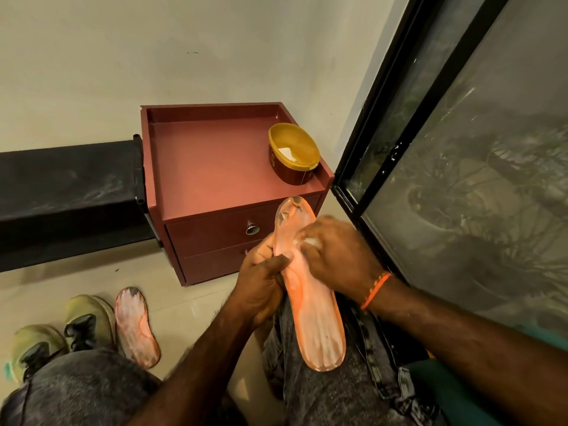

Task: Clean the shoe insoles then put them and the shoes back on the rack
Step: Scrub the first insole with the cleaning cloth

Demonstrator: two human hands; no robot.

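Over our lap: left hand (261, 281) gripped orange insole (310, 290); right-hand fingers (310, 232) pinched white wipe (312, 242); firm support judged needed while scrubbing.

Insole (310, 290) mid-section is covered by both hands; a white wad under the right hand (335, 256) is mostly hidden, material not discernible. Leftmost shoe (30, 348) is cut off by a knee. Tub (293, 153) label is unreadable.

Orange insole (310, 305) with grey worn toe patches; second insole (136, 327) pinkish-orange, grey-tipped. Olive-green shoes (87, 318), black inside. Maroon cabinet (215, 167). Yellow-rimmed brown tub (293, 153). Orange wristband (375, 290).
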